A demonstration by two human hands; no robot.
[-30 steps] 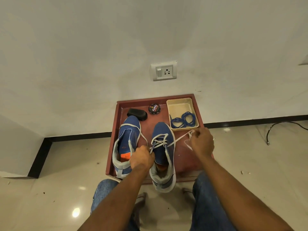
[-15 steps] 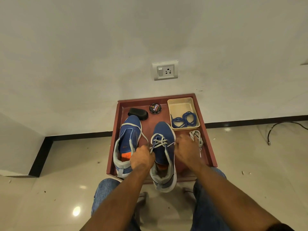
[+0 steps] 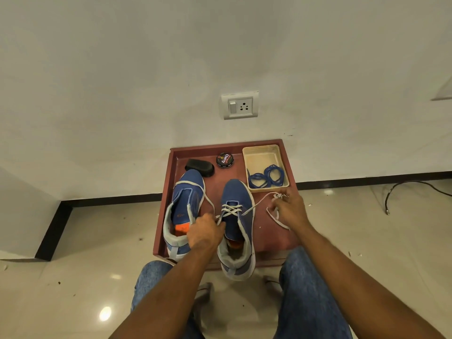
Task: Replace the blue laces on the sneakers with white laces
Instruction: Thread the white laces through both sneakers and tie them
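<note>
Two blue sneakers stand on a red-brown tray. The left sneaker has no lace through its eyelets. The right sneaker carries a white lace crossed through its lower eyelets. My left hand pinches the left end of that lace beside the tongue. My right hand is out to the right of the shoe, shut on the lace's other end, which runs taut from the eyelets and loops below my fingers. The blue laces lie coiled in a beige bin.
A black brush and a round polish tin sit at the tray's far end, against a white wall with a socket. A black cable lies on the tiled floor to the right. My knees are just below the tray.
My right hand has moved from beside the right shoe out to the right, drawing the white lace taut through the eyelets. My left hand stayed put.
</note>
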